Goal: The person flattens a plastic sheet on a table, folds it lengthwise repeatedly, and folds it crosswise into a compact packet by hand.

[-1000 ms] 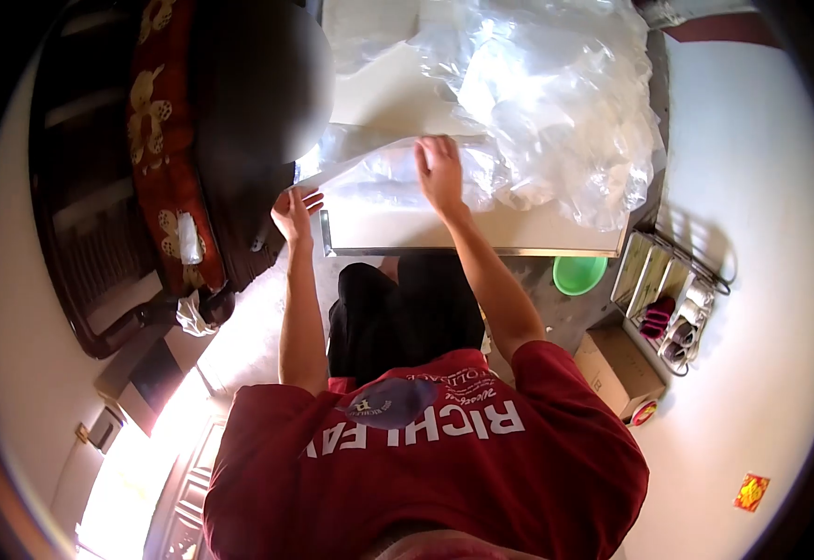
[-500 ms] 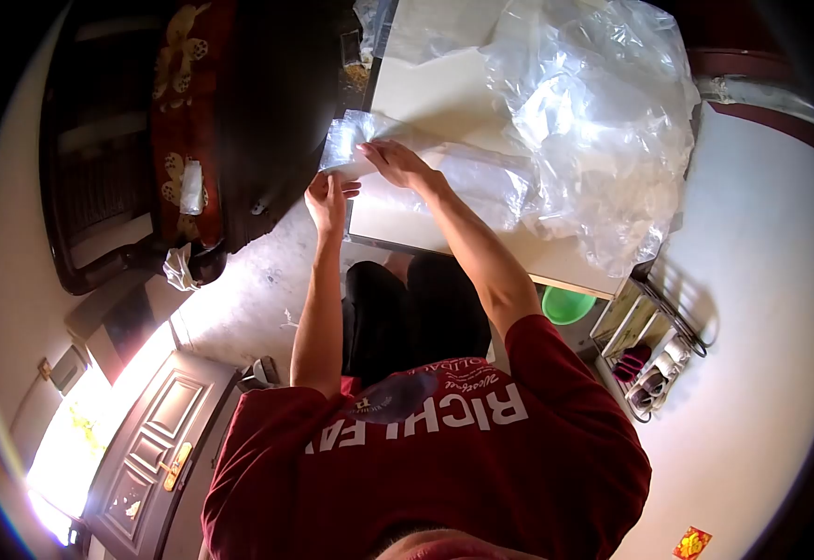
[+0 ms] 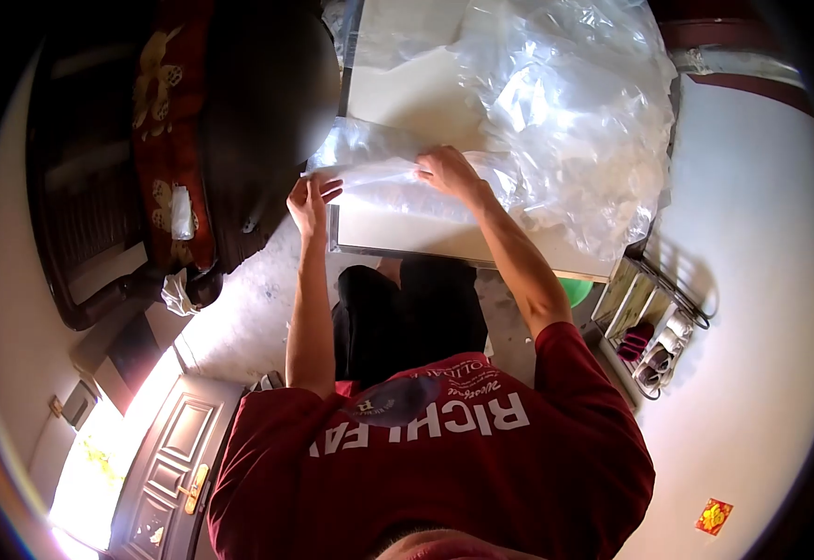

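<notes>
A strip of clear plastic film (image 3: 369, 142) lies across the table's near left part, one edge lifted between my two hands. My left hand (image 3: 310, 203) pinches that film at the left end, just past the table edge, with some fingers held out. Farther right, my right hand (image 3: 451, 175) is closed on the film's edge with the fingertips bent down. The film's right end runs up to a large crumpled heap of clear plastic sheeting (image 3: 579, 121).
The pale table (image 3: 407, 229) has a dark left edge. On the left stand a dark wooden bench (image 3: 80, 187) and a red patterned cloth (image 3: 150, 112). A shoe rack (image 3: 645, 327) and green basin (image 3: 575, 291) are at right, a door (image 3: 172, 457) at lower left.
My right hand has moved right along the film, away from my left hand. The film now stretches between them. The whole view has shifted slightly.
</notes>
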Demonstrator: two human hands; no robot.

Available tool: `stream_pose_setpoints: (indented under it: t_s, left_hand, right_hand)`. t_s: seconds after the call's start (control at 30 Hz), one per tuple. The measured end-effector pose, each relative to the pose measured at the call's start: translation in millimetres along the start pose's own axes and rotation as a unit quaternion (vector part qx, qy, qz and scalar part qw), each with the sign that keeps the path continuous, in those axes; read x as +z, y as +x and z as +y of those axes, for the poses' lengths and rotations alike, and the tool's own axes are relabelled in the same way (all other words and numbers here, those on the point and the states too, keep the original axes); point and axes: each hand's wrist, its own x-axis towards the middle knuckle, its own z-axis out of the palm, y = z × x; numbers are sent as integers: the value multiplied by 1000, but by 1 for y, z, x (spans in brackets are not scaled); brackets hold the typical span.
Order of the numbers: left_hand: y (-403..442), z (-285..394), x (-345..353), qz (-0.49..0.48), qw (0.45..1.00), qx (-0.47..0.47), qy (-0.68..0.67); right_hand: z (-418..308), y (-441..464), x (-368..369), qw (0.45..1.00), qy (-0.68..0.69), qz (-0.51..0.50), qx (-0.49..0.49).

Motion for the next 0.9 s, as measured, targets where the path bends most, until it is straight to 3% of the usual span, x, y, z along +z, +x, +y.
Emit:
stream_pose_setpoints:
  t_s: [0.13,0.17,0.2,0.23,0.27,0.33,0.37,0.4,0.47,0.5,0.6,0.67,0.73,0.87,0.9]
  left_hand:
    - [6,5,6,-18,998,56,32]
    - [5,8,6,-8,950,202,239]
    - [5,14,10,2,838,337,429]
    - [7,20,19,-67,786,417,451]
    - [10,23,28,-168,767,401,472]
    - [15,32,51,-307,644,432,551]
    - [24,26,54,-370,598,396,590]
    - [31,22,56,-390,567,436,581]
    - [49,16,59,-420,500,360,667]
    - [57,20,61,-447,514,353,642]
    - [71,24,68,-463,438,293,712]
    - [84,21,61,-475,424,283,717]
    - [93,24,57,-483,472,276,684]
    - [110,18,41,-459,512,263,677]
    - [116,20,40,-486,488,254,679]
  right_hand:
    - [-1,-2,5,998,51,36,-15]
    - [-2,-2,7,998,52,38,-11]
    - [-5,-2,5,999,39,35,-13]
    - [-8,-1,4,999,25,31,-15]
    - [-9,0,5,999,25,33,-12]
    - [-9,1,10,1000,5,14,-1]
    - [-9,0,11,1000,-8,4,-2]
    - [-9,-2,9,1000,-10,6,1]
    - [-12,-10,3,1000,-6,24,-13]
    - [-11,-14,-2,1000,-8,26,-8]
    - [-5,-28,-9,999,37,13,22]
    - [10,-36,2,999,-10,14,31]
    - [17,-42,5,998,-7,-11,62]
    - [28,-57,6,995,-5,-11,97]
    - [29,-59,4,995,-3,0,95]
